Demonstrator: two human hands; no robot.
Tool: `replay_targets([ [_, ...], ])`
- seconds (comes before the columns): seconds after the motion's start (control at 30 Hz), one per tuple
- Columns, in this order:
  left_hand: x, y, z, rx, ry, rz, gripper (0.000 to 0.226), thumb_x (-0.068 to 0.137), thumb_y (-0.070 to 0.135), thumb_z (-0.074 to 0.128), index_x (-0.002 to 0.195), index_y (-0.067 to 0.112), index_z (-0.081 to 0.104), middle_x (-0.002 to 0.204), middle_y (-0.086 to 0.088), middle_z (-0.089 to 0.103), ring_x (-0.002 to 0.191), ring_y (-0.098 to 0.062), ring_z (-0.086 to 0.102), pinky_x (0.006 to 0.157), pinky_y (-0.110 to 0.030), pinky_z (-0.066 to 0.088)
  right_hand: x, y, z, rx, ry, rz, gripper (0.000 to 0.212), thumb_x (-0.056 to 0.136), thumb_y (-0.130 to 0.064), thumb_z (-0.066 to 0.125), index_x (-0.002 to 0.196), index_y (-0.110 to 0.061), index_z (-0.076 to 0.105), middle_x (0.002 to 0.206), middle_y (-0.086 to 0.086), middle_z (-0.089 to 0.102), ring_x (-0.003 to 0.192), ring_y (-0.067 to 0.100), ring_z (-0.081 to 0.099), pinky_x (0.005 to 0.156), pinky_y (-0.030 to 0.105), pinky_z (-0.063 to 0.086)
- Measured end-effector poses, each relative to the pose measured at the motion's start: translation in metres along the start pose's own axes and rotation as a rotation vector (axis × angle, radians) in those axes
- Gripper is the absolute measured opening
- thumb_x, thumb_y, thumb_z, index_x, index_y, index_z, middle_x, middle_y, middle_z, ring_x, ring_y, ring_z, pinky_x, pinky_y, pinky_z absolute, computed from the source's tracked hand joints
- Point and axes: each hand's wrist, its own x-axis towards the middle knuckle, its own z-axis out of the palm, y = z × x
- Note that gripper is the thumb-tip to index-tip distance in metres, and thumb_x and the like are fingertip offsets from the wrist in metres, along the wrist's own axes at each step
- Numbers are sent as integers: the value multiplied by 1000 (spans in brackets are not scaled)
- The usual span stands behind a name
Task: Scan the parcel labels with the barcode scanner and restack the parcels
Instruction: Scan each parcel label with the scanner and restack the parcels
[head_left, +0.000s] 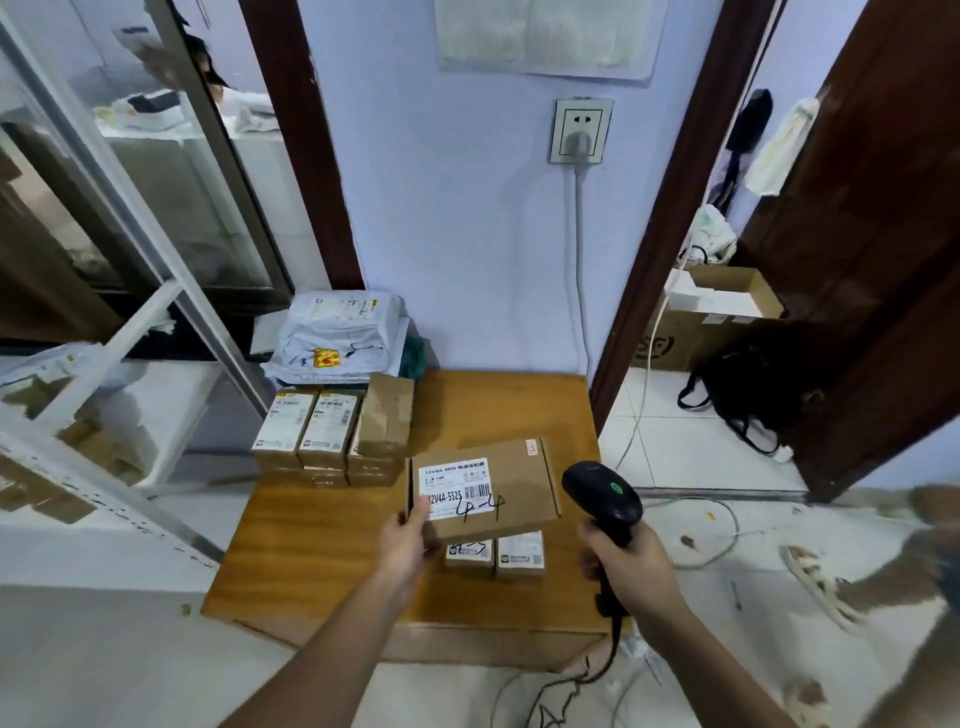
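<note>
Head view: wooden table (519, 410) carries a box stack (332, 431) at its far left. Left hand (408, 540) grips a labelled parcel (483, 486) raised over two small boxes (496, 556). Right hand (631, 564) is closed round the scanner (602, 493) beside it.

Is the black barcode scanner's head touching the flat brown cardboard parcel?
Apart. The head view shows wooden table between the black barcode scanner and the flat brown cardboard parcel.

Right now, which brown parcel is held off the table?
The flat box with the handwritten label, gripped by the left hand; the other parcels rest stacked on the table.
</note>
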Motion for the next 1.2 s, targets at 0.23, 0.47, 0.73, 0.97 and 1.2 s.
replay_targets([
  [0.23, 33, -14, 15, 64, -29, -31, 38, 103, 33, 59, 132, 9, 61, 124, -12, 72, 102, -24, 70, 89, -41, 61, 51, 19, 14, -69, 69, 50, 8, 94, -35, 69, 95, -31, 62, 90, 1, 76, 81, 22, 77, 75, 52, 62],
  [0.47, 37, 0, 20, 161, -175, 84, 55, 100, 28, 65, 151, 19, 46, 132, -5, 70, 108, -19, 73, 86, -37, 64, 84, 12, 20, -14, 98, 36, 12, 94, -27, 69, 93, -34, 59, 89, -1, 73, 81, 23, 75, 76, 51, 62],
  [0.73, 28, 42, -5, 207, -51, 208, 53, 95, 32, 73, 141, 12, 55, 119, -2, 74, 97, -14, 74, 70, -26, 63, 93, -33, 48, 24, 49, -48, 17, 95, -20, 70, 88, -31, 60, 80, 0, 72, 79, 22, 72, 77, 46, 60],
  [0.97, 26, 86, -60, 125, -49, 210, 27, 93, 33, 74, 117, 22, 71, 106, 3, 81, 103, -21, 74, 78, -35, 59, 88, -78, 99, 26, -55, -110, 20, 97, -12, 68, 86, -27, 59, 78, 6, 64, 71, 29, 62, 66, 46, 57],
  [1.2, 57, 116, -137, 41, -63, 189, 24, 97, 24, 69, 121, 20, 69, 112, -2, 80, 98, -18, 76, 68, -28, 57, 79, -111, 181, -18, -101, -159, 13, 93, -5, 67, 88, -16, 64, 74, 11, 63, 66, 23, 57, 59, 32, 41],
])
